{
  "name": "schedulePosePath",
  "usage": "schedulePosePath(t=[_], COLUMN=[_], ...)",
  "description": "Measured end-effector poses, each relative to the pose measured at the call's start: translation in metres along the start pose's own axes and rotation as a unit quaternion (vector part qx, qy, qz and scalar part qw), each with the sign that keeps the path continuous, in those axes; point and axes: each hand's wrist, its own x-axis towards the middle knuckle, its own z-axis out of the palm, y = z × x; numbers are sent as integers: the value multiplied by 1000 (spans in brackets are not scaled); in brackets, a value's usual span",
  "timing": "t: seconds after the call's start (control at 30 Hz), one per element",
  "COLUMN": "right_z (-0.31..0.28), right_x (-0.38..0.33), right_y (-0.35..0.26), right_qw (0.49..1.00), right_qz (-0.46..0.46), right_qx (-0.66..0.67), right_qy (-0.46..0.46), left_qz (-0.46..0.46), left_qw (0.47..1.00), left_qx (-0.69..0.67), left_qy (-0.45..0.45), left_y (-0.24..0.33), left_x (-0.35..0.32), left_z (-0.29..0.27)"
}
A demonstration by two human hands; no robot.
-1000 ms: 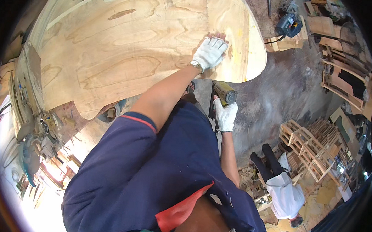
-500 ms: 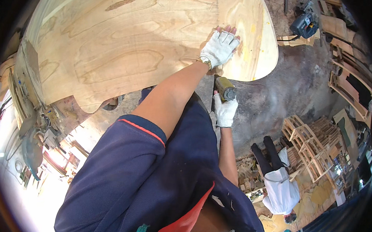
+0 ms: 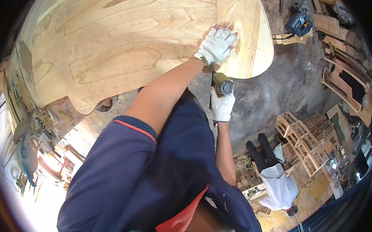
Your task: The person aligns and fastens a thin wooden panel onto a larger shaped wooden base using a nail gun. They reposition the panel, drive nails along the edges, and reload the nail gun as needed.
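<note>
While the view looks down over the person's own shoulders, these are the things, from largest to smallest:

Panel (image 3: 126, 51): big plywood sheet with a curved cut edge and rounded end, filling the upper part of the view; strong grain lines show on its face, and its right end stands over the grey floor (image 3: 278, 95).

Shirt (image 3: 150, 172): dark blue, short sleeve with a thin red line, fills the lower middle.

Frames (image 3: 305, 138): stacked light wooden frames at the right, well apart from the panel.

Other person (image 3: 274, 178): in white top and dark trousers, on the floor at the lower right, near the frames; the hands are not clear.

Saw (image 3: 299, 22): blue power tool at the top right, beside the panel's rounded end, not touching it as far as I can tell.

Left hand (image 3: 217, 45): in a white knit glove, fingers spread, pressed flat on the panel near its lower edge; it grasps nothing.

Right hand (image 3: 222, 105): also gloved, closed around a tool (image 3: 222, 85) just under the panel edge.

Tool: small, yellow-green body with a dark round end facing the camera, below the left hand; if it touches the panel I cannot tell.
</note>
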Motion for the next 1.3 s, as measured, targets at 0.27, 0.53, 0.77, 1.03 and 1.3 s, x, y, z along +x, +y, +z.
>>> schedulePosePath(t=[0.27,0.53,0.77,1.03,1.3], right_z=[-13,-21,-13,-16,-19], right_x=[-4,-1,7,11,13], right_y=[-13,-17,-12,-26,-34], right_qw=[995,995,998,999,999], right_qz=[-30,6,14,-26,-35], right_qx=[89,87,44,15,2], right_qy=[13,-40,-39,-35,-37], left_qz=[-199,-211,-215,-223,-226], left_qw=[961,957,959,954,956], left_qx=[188,191,179,197,184], left_qy=[34,61,52,37,40], left_y=[-66,-63,-61,-62,-57], left_x=[-3,-1,-2,-3,-7], left_z=[-34,-30,-32,-32,-32])
